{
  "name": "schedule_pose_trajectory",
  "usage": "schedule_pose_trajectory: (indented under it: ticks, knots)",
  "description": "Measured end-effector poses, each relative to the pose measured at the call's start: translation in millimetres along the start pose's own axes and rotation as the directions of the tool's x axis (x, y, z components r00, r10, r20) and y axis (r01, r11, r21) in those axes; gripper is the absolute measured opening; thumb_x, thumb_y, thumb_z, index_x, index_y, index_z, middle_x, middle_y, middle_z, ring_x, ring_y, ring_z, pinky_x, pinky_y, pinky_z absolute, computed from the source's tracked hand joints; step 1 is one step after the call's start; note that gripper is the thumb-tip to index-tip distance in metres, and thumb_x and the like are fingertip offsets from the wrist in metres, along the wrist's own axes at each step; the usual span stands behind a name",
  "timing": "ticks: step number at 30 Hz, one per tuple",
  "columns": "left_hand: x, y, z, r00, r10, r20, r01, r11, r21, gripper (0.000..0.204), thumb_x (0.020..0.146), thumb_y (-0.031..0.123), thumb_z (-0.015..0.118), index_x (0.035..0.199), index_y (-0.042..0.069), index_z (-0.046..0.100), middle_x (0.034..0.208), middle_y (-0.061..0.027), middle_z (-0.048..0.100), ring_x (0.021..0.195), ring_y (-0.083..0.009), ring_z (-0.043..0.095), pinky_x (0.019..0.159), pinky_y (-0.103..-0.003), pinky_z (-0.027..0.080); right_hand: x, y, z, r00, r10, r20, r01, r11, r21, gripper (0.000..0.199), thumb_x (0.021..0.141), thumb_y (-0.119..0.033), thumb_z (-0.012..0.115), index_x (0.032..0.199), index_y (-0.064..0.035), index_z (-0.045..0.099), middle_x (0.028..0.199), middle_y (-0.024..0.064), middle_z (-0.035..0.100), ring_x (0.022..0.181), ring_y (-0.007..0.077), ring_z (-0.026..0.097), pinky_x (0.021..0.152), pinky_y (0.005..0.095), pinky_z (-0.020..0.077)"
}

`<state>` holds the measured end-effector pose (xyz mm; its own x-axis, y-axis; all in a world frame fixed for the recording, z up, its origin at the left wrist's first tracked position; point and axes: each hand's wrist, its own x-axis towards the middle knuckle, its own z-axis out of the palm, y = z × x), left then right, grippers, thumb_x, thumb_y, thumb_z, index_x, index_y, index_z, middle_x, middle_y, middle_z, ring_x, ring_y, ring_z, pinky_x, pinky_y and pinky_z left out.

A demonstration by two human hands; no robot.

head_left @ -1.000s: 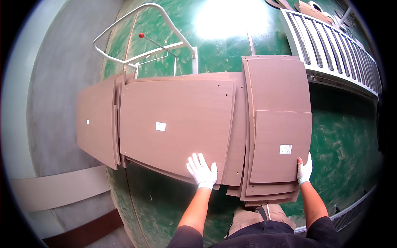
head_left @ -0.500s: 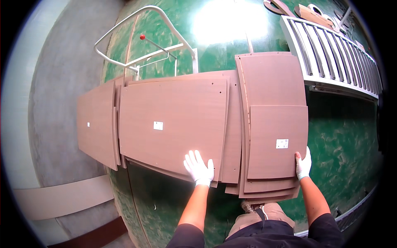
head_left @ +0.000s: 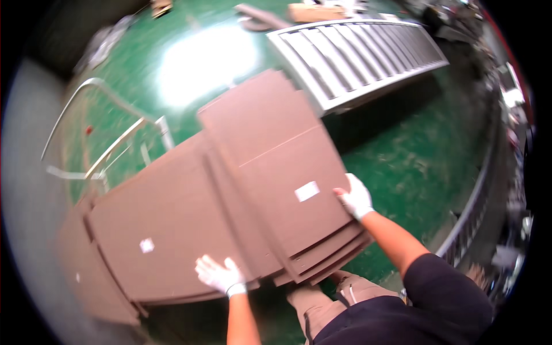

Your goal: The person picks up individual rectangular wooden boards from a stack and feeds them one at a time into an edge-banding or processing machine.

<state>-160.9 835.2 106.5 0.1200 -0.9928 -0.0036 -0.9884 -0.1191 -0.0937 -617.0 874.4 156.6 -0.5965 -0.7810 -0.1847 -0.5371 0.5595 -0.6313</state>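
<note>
My left hand [head_left: 220, 275], in a white glove, lies with fingers spread over the near edge of a large brown panel [head_left: 155, 218] with a white label [head_left: 147, 245]. At the right edge of a smaller brown panel [head_left: 282, 184], my gloved right hand [head_left: 355, 196] has its thumb on top and its fingers along the side, gripping the edge. This panel bears a white label [head_left: 307, 191] and sits on top of a stack of similar panels [head_left: 328, 247]. Motion blurs the picture somewhat.
A white tubular cart handle [head_left: 115, 146] stands at the left behind the panels. A metal roller conveyor [head_left: 356, 57] is at the far right, with brown edging rolls [head_left: 261, 17] beyond it. Green floor [head_left: 402, 172] lies to the right; a rail [head_left: 468, 213] curves along there.
The view has turned to the right, so the panels appear slanted and shifted left. My right hand stays at the small panel's edge; my left hand stays spread near the large panel's edge.
</note>
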Motion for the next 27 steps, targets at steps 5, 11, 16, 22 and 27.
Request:
schedule_pose_trajectory:
  ticks: [5, 11, 16, 22, 27]
  knots:
    - [-6, -10, 11, 1.0, 0.024, -0.015, -0.024, 1.0, 0.005, 0.073, 0.102, 0.04, 0.049, 0.16, 0.002, 0.024, 0.167, -0.0198, 0.022, 0.154, -0.0392, 0.02, 0.125, -0.054, 0.015, -9, -17, -12, 0.994, 0.11, -0.023, -0.112, 0.986, -0.124, 0.066, 0.089, -0.052, 0.068, 0.138, -0.0087, 0.057, 0.136, 0.0177, 0.062, 0.125, 0.0386, 0.057, 0.107, 0.0441, 0.045]
    - [22, -32, 29, 0.998, 0.047, -0.041, -0.039, 0.982, 0.184, 0.07, 0.106, 0.042, 0.045, 0.161, 0.004, 0.023, 0.169, -0.0182, 0.02, 0.154, -0.0387, 0.021, 0.123, -0.054, 0.02, -4, -10, 5, 0.985, 0.17, 0.019, -0.166, 0.977, -0.135, 0.079, 0.089, -0.062, 0.063, 0.143, -0.0052, 0.053, 0.144, 0.0183, 0.056, 0.132, 0.037, 0.054, 0.11, 0.0445, 0.0435]
    - [61, -45, 28, 0.96, 0.281, 0.009, -0.273, 0.925, 0.263, 0.074, 0.107, 0.047, 0.037, 0.163, 0.003, 0.017, 0.168, -0.0245, 0.015, 0.155, -0.0413, 0.017, 0.124, -0.058, 0.015, 18, -4, 39, 0.991, 0.135, -0.004, -0.135, 0.984, -0.115, 0.094, 0.087, -0.073, 0.058, 0.147, -0.0014, 0.048, 0.149, 0.0192, 0.053, 0.135, 0.0369, 0.051, 0.113, 0.0451, 0.042]
    - [126, 36, -60, 0.761, 0.627, 0.168, -0.643, 0.764, 0.06, 0.08, 0.095, 0.04, 0.063, 0.155, -0.004, 0.034, 0.161, -0.0352, 0.024, 0.149, -0.052, 0.021, 0.121, -0.064, 0.016, 52, -40, 31, 0.975, 0.209, 0.074, -0.2, 0.974, -0.105, 0.091, 0.089, -0.072, 0.056, 0.146, -0.0017, 0.048, 0.146, 0.0189, 0.055, 0.134, 0.0342, 0.053, 0.111, 0.0419, 0.0431]
    - [190, 40, -23, 0.727, 0.686, 0.024, -0.681, 0.717, 0.146, 0.079, 0.101, 0.05, 0.045, 0.158, -0.002, 0.027, 0.163, -0.0314, 0.022, 0.152, -0.0474, 0.021, 0.122, -0.06, 0.017, 95, -61, 40, 0.965, 0.234, 0.116, -0.211, 0.96, -0.183, 0.086, 0.091, -0.074, 0.051, 0.141, -0.0039, 0.049, 0.143, 0.017, 0.056, 0.132, 0.0321, 0.054, 0.107, 0.0412, 0.0452]
